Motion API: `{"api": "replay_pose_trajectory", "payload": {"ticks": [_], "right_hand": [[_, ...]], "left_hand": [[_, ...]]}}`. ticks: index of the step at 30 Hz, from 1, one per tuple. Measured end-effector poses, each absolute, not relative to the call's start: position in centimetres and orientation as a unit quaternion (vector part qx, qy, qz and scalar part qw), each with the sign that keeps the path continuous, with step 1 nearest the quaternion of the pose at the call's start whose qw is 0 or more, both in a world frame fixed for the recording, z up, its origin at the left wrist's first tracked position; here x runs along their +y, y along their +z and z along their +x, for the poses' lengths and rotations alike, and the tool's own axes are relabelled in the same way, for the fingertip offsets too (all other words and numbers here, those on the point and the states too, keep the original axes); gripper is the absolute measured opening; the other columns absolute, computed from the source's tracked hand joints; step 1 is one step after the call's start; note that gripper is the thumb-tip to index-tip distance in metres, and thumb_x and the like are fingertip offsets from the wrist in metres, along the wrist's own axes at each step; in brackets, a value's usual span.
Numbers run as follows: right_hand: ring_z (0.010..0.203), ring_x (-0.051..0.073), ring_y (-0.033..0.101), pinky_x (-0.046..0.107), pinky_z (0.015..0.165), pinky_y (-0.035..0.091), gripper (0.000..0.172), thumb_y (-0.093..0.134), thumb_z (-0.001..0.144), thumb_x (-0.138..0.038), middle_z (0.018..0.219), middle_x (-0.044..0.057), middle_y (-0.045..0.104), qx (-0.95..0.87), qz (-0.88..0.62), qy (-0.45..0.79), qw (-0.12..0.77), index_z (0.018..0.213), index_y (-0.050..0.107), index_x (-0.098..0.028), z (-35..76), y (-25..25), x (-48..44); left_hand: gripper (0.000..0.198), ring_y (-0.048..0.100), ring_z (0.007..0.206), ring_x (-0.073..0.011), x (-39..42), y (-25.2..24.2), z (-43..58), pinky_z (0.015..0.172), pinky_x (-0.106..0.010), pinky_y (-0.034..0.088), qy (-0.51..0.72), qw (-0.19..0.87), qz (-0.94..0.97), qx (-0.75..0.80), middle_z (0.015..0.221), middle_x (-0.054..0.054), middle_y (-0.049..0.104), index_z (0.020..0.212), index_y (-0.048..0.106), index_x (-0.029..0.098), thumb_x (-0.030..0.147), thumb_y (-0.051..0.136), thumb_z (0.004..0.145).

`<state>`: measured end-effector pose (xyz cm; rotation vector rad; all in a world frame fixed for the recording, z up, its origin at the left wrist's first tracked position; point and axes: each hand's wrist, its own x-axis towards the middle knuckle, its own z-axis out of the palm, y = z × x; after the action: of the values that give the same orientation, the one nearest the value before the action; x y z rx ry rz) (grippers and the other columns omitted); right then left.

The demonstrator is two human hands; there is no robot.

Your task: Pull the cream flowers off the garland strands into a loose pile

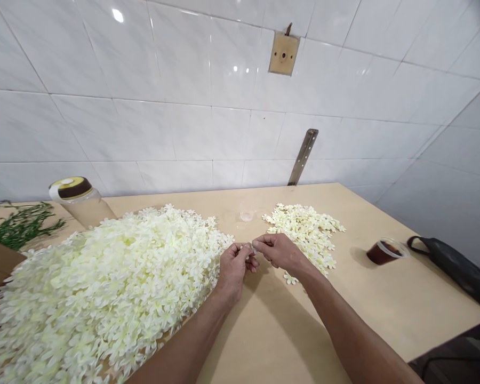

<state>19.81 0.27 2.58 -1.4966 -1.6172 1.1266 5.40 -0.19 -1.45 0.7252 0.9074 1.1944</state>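
Note:
My left hand (pixel 232 269) and my right hand (pixel 279 250) meet over the table, fingertips close together. Both are closed in a pinch at a small whitish piece (pixel 253 249), mostly hidden by the fingers; its kind is not clear. Left of my left hand spreads a big heap of white-and-pale-yellow artificial flowers (pixel 124 272). A smaller, flatter pile of similar flowers (pixel 304 226) lies just behind and right of my right hand. One loose flower (pixel 290 278) rests under my right wrist.
On the wooden table (pixel 388 309) a small clear dish (pixel 247 215) sits behind my hands. A cup of dark drink (pixel 385 252) and a black bag (pixel 456 269) are at right. A lidded bottle (pixel 82 201), green stems (pixel 22 224) and a cardboard box (pixel 0 261) stand left. Behind is a tiled wall (pixel 176 128).

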Motion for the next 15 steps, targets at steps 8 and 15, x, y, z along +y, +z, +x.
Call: {"api": "replay_pose_trajectory", "payload": {"ticks": [8, 15], "right_hand": [[0.042, 0.007, 0.043, 0.021, 0.042, 0.036, 0.03, 0.065, 0.079, -0.045, 0.056, -0.005, 0.049, -0.549, -0.58, 0.442, 0.409, 0.07, 0.06, -0.018, 20.8, 2.7, 0.1], [0.041, 0.005, 0.028, 0.02, 0.039, 0.026, 0.039, 0.066, 0.08, -0.054, 0.051, -0.007, 0.041, -0.507, -0.5, 0.537, 0.451, 0.075, 0.063, -0.015, 22.0, 2.8, -0.4]], "left_hand": [[0.031, 0.058, 0.05, -0.0104, -0.5, -1.2, 5.4, 0.043, -0.021, 0.042, 0.513, 0.677, 0.335, 0.407, 0.069, -0.002, 0.062, 0.079, 0.058, 0.014, 0.04, 0.073, 0.071], [0.032, 0.058, 0.05, -0.0103, -0.5, -1.2, 5.4, 0.044, -0.021, 0.043, 0.497, 0.699, 0.333, 0.393, 0.07, -0.003, 0.062, 0.079, 0.059, 0.013, 0.042, 0.072, 0.073]]}}
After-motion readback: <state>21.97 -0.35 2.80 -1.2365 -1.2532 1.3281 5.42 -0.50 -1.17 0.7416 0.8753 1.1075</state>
